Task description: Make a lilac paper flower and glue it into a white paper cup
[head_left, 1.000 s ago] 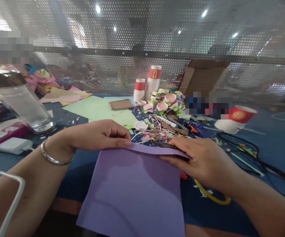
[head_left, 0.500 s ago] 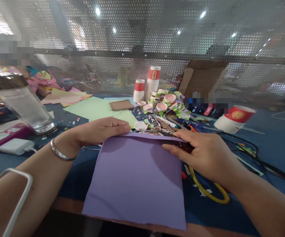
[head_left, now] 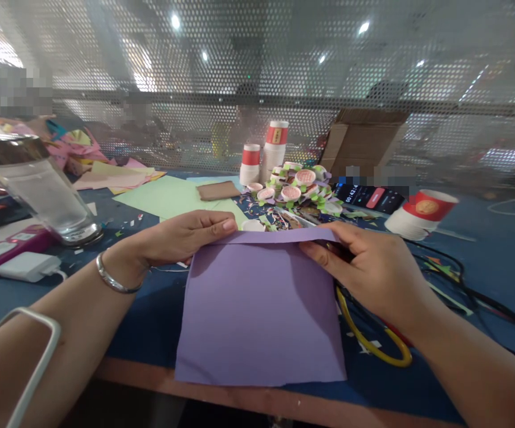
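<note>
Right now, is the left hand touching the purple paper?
Touching. The head view shows the left hand gripping the purple paper at its upper left corner, thumb on the sheet.

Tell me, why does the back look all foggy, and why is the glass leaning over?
Head view: the perforated metal screen veils everything behind it, so ceiling lights show as glary white spots; the wide lens bends the edges, tilting the drinking glass; near things are sharp, and the left hand and right hand lay soft shadows on the purple paper they grip.
</note>
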`<act>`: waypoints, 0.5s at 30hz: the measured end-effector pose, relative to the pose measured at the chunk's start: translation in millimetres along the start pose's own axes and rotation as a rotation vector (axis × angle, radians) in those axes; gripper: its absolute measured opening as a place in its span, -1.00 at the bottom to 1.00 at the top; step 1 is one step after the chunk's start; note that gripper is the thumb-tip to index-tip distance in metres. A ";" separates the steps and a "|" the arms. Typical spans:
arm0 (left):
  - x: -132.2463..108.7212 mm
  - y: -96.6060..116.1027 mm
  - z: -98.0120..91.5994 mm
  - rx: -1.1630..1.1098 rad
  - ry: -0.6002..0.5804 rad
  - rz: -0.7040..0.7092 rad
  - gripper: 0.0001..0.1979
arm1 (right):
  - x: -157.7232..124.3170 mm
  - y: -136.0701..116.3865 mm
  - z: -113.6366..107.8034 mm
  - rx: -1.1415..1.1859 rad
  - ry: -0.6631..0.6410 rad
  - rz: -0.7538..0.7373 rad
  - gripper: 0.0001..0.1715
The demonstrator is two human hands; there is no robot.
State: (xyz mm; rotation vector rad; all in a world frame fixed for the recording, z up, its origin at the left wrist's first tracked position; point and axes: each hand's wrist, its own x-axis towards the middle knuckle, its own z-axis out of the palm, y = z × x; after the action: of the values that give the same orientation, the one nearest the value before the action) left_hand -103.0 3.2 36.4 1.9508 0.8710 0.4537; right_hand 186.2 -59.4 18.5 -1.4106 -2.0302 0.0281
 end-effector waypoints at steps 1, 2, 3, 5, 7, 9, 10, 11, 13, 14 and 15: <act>0.4 0.1 1.1 0.000 -0.004 0.009 -0.53 | 0.1 -0.6 0.6 0.018 0.004 0.000 -0.56; 0.9 0.3 2.1 -0.002 -0.006 0.025 -0.53 | 0.1 -1.3 1.1 0.037 0.011 -0.001 -0.57; 1.3 0.4 3.0 -0.005 -0.005 0.043 -0.53 | 0.2 -1.8 1.7 0.051 0.026 -0.002 -0.57; 1.9 0.2 4.0 -0.012 0.001 0.077 -0.54 | 0.2 -2.3 2.5 0.060 0.080 0.002 -0.56; 2.1 -0.3 4.1 -0.011 -0.002 0.083 -0.55 | 0.2 -1.6 2.9 0.049 0.141 0.012 -0.53; 2.1 -0.9 3.9 0.006 -0.011 0.082 -0.56 | 0.1 0.2 3.0 0.036 0.182 0.015 -0.51; 2.2 -1.1 4.0 0.019 -0.015 0.089 -0.55 | 0.1 1.3 3.1 0.027 0.188 0.009 -0.51; 2.4 -1.2 4.2 0.037 -0.020 0.099 -0.55 | 0.2 2.5 3.3 0.012 0.184 -0.002 -0.53; 3.0 -1.3 5.1 0.072 -0.027 0.105 -0.54 | 0.5 4.7 3.9 -0.049 0.166 -0.034 -0.60; 3.5 -1.3 5.8 0.085 -0.032 0.091 -0.54 | 0.6 5.5 4.5 -0.092 0.161 -0.052 -0.62; 4.0 -1.4 6.5 0.097 -0.034 0.070 -0.54 | 0.6 6.0 5.1 -0.140 0.162 -0.066 -0.61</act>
State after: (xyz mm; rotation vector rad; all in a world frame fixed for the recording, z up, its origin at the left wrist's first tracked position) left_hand -96.9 2.7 31.8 2.0774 0.8183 0.4247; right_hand 188.4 -54.7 12.5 -1.3810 -1.9743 -0.2535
